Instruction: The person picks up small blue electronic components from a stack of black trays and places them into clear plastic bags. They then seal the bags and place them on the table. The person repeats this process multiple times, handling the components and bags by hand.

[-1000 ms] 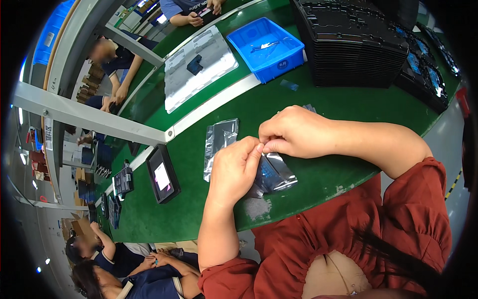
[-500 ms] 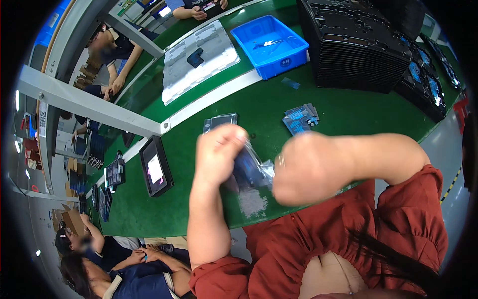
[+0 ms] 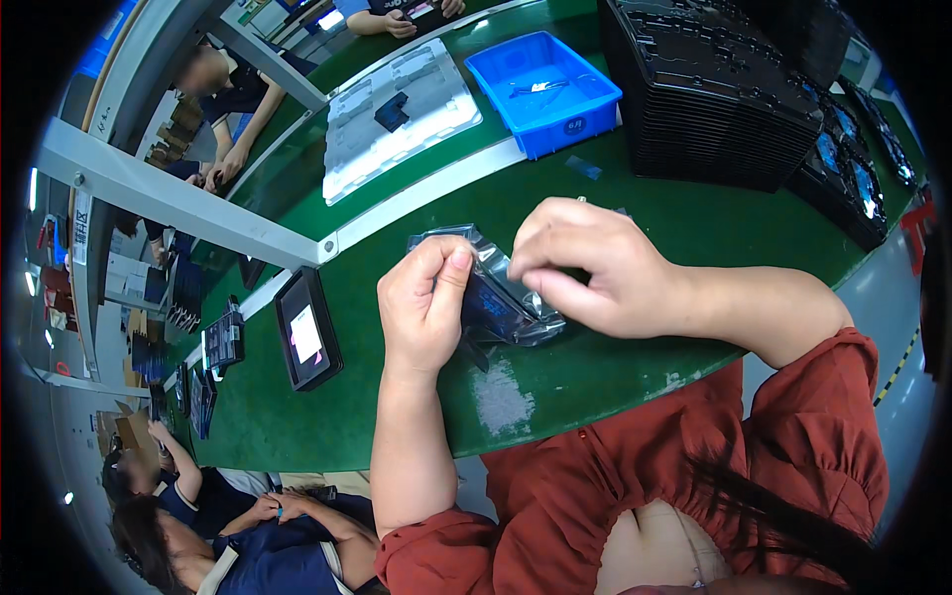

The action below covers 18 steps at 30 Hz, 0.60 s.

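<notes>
A shiny, see-through silvery bag point(image 3: 506, 309) with a dark, blue-marked flat item inside lies over the green table in front of me. My left hand point(image 3: 424, 302) pinches the bag's left edge between thumb and curled fingers. Against its upper right side is my right hand point(image 3: 605, 263), fingers bent in and thumb close to the index finger. What the right fingertips hold, if anything, cannot be made out. Behind the left hand, part of another flat clear-edged packet shows. My right hand mostly covers the small pile of dark, blue-printed pieces.
Beyond my hands stand a blue bin point(image 3: 543, 94), a pale moulded tray point(image 3: 397, 124) with a dark piece on it, and a tall stack of black trays point(image 3: 714, 109). At left lies a black tray point(image 3: 309, 332) with a lit screen. A metal frame point(image 3: 198, 203) and several co-workers are around.
My right hand has moved up and left, uncovering the bag's lower right part and covering the pile of printed pieces. The bag looks more spread. My left hand keeps its pinch, slightly shifted.
</notes>
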### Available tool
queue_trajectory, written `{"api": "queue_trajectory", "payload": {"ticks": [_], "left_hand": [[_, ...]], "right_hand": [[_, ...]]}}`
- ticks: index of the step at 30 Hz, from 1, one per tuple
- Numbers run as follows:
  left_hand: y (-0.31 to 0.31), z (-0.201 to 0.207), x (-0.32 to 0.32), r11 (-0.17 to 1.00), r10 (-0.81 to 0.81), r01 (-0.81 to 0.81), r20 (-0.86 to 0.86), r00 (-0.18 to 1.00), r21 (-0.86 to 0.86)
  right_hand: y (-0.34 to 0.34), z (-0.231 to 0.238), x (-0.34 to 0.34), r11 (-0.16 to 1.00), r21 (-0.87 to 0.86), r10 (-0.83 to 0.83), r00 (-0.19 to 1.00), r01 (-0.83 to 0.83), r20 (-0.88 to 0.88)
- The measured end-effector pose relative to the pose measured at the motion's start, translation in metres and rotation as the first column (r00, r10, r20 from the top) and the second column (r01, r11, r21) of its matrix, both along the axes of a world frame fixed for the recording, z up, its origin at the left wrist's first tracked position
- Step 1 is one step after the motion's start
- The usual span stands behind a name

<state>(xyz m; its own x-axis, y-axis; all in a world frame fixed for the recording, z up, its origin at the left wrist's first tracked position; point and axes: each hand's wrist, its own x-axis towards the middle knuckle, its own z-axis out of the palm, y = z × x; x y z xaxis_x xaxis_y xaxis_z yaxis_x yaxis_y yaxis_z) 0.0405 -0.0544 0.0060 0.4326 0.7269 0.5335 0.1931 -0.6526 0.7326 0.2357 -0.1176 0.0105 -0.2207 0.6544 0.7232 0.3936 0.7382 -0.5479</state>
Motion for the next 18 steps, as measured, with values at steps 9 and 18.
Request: {"api": "queue_trajectory", "payload": {"ticks": [9,18], "left_hand": [[-0.0093,0.0066,0.0032,0.997,0.04,-0.037,-0.053,0.998,0.06],[-0.008,0.0015,0.007,0.982,0.045,-0.035,-0.048,0.998,0.183]], "right_hand": [[0.001,-0.0052,0.0,0.946,-0.305,0.076,0.99,-0.109,-0.121],[-0.0017,-0.01,-0.0025,0.98,-0.2,-0.01,1.0,0.006,-0.018]]}}
